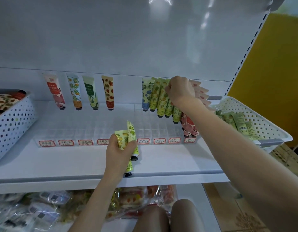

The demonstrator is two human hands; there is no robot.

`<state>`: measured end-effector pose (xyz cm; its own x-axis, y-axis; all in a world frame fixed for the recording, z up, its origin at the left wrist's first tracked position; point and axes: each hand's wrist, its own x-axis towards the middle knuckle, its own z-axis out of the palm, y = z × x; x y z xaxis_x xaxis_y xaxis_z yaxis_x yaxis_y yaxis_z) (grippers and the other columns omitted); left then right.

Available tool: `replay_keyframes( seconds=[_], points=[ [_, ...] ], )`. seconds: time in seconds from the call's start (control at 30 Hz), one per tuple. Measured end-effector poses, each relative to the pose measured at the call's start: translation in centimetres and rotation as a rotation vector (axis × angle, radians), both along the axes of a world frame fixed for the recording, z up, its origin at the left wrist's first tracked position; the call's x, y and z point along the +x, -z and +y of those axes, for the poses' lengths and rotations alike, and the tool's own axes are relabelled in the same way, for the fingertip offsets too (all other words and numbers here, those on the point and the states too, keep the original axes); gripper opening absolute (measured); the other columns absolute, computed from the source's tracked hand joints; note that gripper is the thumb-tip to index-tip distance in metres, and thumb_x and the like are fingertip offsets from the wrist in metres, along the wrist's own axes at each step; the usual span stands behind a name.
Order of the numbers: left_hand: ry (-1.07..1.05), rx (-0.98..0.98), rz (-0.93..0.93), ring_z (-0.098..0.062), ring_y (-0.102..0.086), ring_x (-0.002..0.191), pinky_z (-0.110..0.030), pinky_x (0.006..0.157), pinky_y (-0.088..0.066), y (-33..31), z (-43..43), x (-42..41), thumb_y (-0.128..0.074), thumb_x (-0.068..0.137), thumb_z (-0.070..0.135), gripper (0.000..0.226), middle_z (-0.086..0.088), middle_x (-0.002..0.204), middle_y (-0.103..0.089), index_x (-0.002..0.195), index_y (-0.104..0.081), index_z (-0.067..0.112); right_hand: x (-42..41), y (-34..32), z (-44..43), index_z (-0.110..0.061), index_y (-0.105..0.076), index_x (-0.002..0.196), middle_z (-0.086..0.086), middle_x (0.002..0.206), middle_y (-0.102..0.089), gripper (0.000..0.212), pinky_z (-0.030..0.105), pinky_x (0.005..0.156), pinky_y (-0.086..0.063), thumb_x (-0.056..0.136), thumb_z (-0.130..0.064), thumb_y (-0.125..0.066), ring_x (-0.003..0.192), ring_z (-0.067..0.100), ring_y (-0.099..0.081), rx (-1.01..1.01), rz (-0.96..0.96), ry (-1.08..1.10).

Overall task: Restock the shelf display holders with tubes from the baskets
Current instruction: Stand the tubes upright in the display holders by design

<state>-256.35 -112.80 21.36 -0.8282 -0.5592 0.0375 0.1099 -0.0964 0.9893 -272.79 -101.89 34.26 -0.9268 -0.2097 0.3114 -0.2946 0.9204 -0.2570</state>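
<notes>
Nearest, at 6 o'clock below the shelf [78, 163], lie bagged packets [44, 206] that play no part here. Just above them, near the centre, the left hand [119, 148] has its fingers clamped round a few spare tubes [129, 136], crimped ends up and black caps hanging over the shelf's front lip. Beyond it runs the clear display holder [103, 131] with its red-edged labels, most front slots bare. At 2 o'clock the right hand [180, 91] reaches to the back of the holder, fingers curled together on the crimped top of a yellow-green tube [163, 96] in its lane, beside the pink tubes [189, 126] at 3 o'clock. The supply sits in the right basket [270, 124] at 3 o'clock and the left basket [14, 114] at 9 o'clock. The step looks like seating this tube in its matching lane: I would guide it cap-down into the next free slot, let it lean at the same tilt as its neighbours with the print facing out, and loosen the pinch only once the cap stands on the floor of the slot, so the row does not topple forward; the left hand should hold its bundle level, ready to feed the next one
</notes>
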Motion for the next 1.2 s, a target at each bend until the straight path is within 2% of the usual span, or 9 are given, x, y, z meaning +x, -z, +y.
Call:
replay_keyframes(
  seconds=[0.1,0.33,0.4,0.47,0.5,0.63,0.8,0.9,1.2],
  points=[
    [0.008,-0.006,0.006,-0.021,-0.059,0.071,-0.018,0.046,-0.050,0.1,0.0,-0.1,-0.061,0.086,0.006,0.019,-0.005,0.085,-0.058,0.087,-0.050,0.022,0.1,0.0,-0.1,-0.007,-0.046,0.071,0.003,0.059,-0.040,0.023,0.026,0.050,-0.036,0.093,0.000,-0.045,0.068,0.026,-0.051,0.001,0.003,-0.002],
    [0.070,0.033,0.007,-0.032,-0.065,0.085,-0.030,0.058,-0.054,0.1,-0.4,0.0,-0.064,0.084,0.011,0.017,-0.010,0.095,-0.064,0.097,-0.054,0.018,0.7,-0.5,0.6,-0.009,-0.039,0.059,0.009,0.065,-0.051,0.035,0.030,0.055,-0.046,0.092,-0.010,-0.050,0.078,0.034,-0.068,-0.185,-0.090,-0.080],
    [0.129,0.068,0.008,-0.027,-0.067,0.084,-0.031,0.060,-0.056,-0.2,-0.5,0.2,-0.064,0.085,0.014,0.020,-0.010,0.099,-0.066,0.102,-0.055,0.015,1.1,-0.6,0.9,-0.004,-0.053,0.078,0.016,0.077,-0.058,0.019,0.033,0.059,-0.051,0.093,-0.016,-0.053,0.082,0.037,-0.067,-0.259,-0.084,-0.116],
    [0.182,0.095,0.032,-0.022,-0.068,0.084,-0.030,0.063,-0.057,-0.8,-0.4,0.4,-0.061,0.085,0.014,0.019,-0.007,0.098,-0.068,0.103,-0.056,0.015,1.7,-0.8,1.5,0.002,-0.056,0.109,0.019,0.094,-0.064,0.027,0.042,0.067,-0.056,0.094,-0.020,-0.053,0.081,0.036,-0.066,-0.356,-0.025,-0.139],
    [0.202,0.108,0.052,-0.021,-0.068,0.084,-0.029,0.064,-0.057,-1.2,-0.3,0.5,-0.060,0.085,0.014,0.018,-0.005,0.096,-0.068,0.103,-0.057,0.015,2.1,-1.0,1.9,0.000,-0.056,0.114,0.017,0.092,-0.065,0.029,0.039,0.063,-0.055,0.094,-0.022,-0.052,0.076,0.033,-0.066,-0.425,-0.002,-0.170],
    [0.333,0.192,0.147,-0.021,-0.071,0.079,-0.030,0.065,-0.058,-3.6,0.3,0.9,-0.055,0.085,0.013,0.018,0.001,0.087,-0.071,0.103,-0.057,0.013,4.6,-1.7,3.0,-0.012,-0.062,0.089,0.012,0.081,-0.068,0.015,0.023,0.052,-0.049,0.093,-0.024,-0.053,0.058,0.017,-0.062,-0.580,-0.046,-0.349],
    [0.449,0.205,0.218,-0.026,-0.071,0.084,-0.028,0.061,-0.055,-5.8,1.6,1.4,-0.057,0.077,0.020,0.032,-0.004,0.090,-0.071,0.106,-0.055,0.008,7.5,-1.8,4.1,-0.026,-0.063,0.082,0.001,0.081,-0.069,0.017,0.019,0.062,-0.053,0.091,-0.039,-0.055,0.068,0.006,-0.064,-0.439,-0.334,-0.522],
    [0.453,0.201,0.227,-0.027,-0.070,0.085,-0.028,0.059,-0.055,-6.2,2.1,1.5,-0.056,0.077,0.019,0.032,-0.003,0.089,-0.071,0.107,-0.054,0.008,8.3,-1.8,4.8,-0.020,-0.066,0.082,-0.004,0.068,-0.063,0.019,0.016,0.053,-0.050,0.089,-0.036,-0.058,0.053,-0.003,-0.058,-0.502,-0.405,-0.547],
    [0.340,0.104,0.149,-0.019,-0.070,0.082,-0.027,0.062,-0.056,-5.3,2.1,1.2,-0.055,0.088,0.014,0.014,-0.004,0.090,-0.071,0.102,-0.055,0.011,8.1,-1.9,5.7,-0.008,-0.067,0.077,0.005,0.063,-0.063,0.015,0.015,0.051,-0.049,0.084,-0.022,-0.066,0.052,0.008,-0.057,-0.607,-0.440,-0.479]
  ],
)
